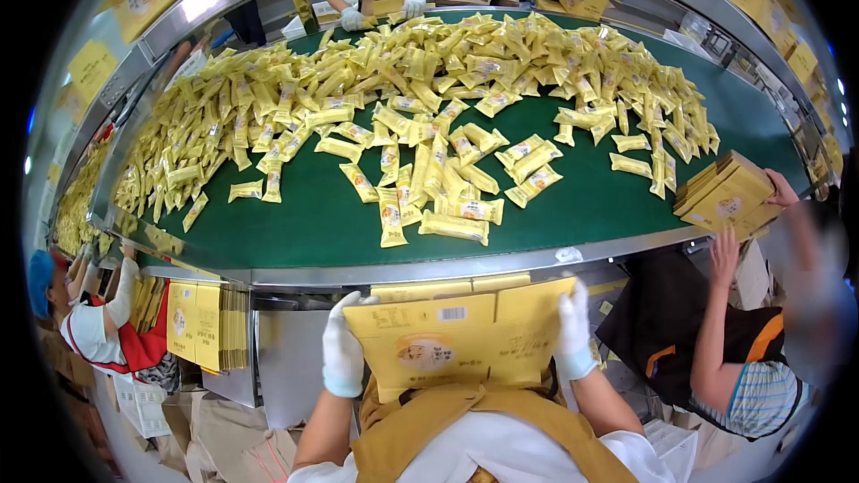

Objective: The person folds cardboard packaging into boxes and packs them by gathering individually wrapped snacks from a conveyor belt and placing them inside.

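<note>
A flattened yellow carton [519, 331] with a printed picture and a barcode is held upright in front of my body. My left hand [343, 346], in a white glove, grips its left edge. At the opposite edge my right hand [574, 329], gloved too, closes on the cardboard; part of the fingers is hidden behind it. Just beyond the carton runs the metal rim [420, 270] of a green conveyor belt [322, 234]. Many small yellow wrapped packets [461, 208] lie on the belt, the nearest beyond the rim and apart from my hands.
A co-worker at the right touches a stack of folded yellow cartons [729, 192] at the belt's edge. More flat cartons [208, 326] stand at the left near a person in a red apron [148, 335]. Gloved co-workers stand across the belt, beside a large packet heap [403, 63].
</note>
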`<state>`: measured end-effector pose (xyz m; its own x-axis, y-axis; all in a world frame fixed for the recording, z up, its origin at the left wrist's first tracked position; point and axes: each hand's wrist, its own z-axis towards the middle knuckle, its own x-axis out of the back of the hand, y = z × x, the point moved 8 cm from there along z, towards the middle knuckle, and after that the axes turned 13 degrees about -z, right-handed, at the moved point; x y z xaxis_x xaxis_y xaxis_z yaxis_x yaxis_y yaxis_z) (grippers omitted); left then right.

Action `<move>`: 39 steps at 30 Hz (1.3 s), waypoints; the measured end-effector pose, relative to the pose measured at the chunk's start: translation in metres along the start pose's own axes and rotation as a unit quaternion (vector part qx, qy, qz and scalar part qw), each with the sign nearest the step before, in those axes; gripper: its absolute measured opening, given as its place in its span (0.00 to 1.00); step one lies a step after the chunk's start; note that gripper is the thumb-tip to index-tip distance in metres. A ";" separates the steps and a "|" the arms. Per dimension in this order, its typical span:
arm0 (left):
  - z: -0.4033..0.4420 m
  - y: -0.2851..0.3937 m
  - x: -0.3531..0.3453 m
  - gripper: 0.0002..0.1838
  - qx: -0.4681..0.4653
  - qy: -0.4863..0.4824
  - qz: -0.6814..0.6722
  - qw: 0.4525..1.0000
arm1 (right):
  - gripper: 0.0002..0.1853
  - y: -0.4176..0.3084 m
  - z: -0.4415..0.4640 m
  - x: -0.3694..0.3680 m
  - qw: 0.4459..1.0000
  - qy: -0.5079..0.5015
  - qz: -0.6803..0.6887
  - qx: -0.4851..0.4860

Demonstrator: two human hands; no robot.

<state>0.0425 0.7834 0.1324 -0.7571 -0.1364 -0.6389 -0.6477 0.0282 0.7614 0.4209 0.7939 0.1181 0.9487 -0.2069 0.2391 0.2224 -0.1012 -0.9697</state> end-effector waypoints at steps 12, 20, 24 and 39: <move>-0.056 0.008 -0.143 0.26 -0.091 -0.598 0.302 0.737 | 0.24 -0.064 0.008 0.034 0.985 0.164 0.006 0.044; -0.078 0.022 -0.174 0.11 -0.353 -0.605 0.370 0.610 | 0.25 -0.057 -0.009 0.033 0.987 0.055 -0.115 -0.099; -0.075 0.028 -0.166 0.18 -0.384 -0.591 0.386 0.595 | 0.22 -0.087 0.004 0.029 0.922 -0.107 -0.372 0.010; -0.014 0.002 -0.188 0.39 -0.420 -0.275 0.693 0.517 | 0.51 -0.112 -0.003 -0.046 0.798 -0.466 -0.345 0.162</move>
<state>0.1849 0.7953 0.2557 -0.5029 -0.2534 0.8264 0.6418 -0.7499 0.1607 0.3517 0.8114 0.2155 0.2967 0.6179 0.7281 0.6681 0.4105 -0.6206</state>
